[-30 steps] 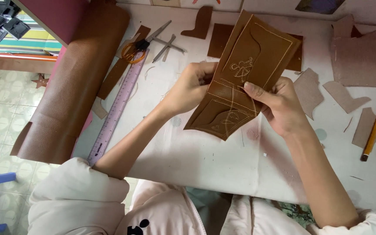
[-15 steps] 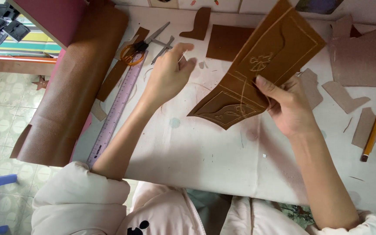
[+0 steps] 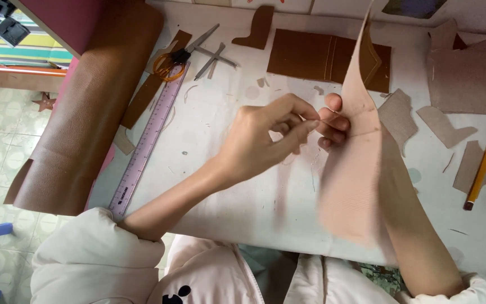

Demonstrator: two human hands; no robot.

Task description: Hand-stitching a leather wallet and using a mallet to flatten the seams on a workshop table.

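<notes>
Leather piece [image 3: 351,169], pale underside showing, upright on edge, right hand [image 3: 333,121] fingers gripping it, left hand [image 3: 265,138] fingers pinched at its edge, bare desk [image 3: 243,191] beneath.

The leather piece [image 3: 355,169] hides most of the right hand [image 3: 333,121]; its lower part looks blurred.

Leather panel [image 3: 351,169], pale pink underside showing, held upright on edge above the table, slightly curved

Left hand [image 3: 265,138] reaches rightward, thumb and forefinger pinched together; right hand [image 3: 333,121] raised, fingers curled, forearm upright
</notes>
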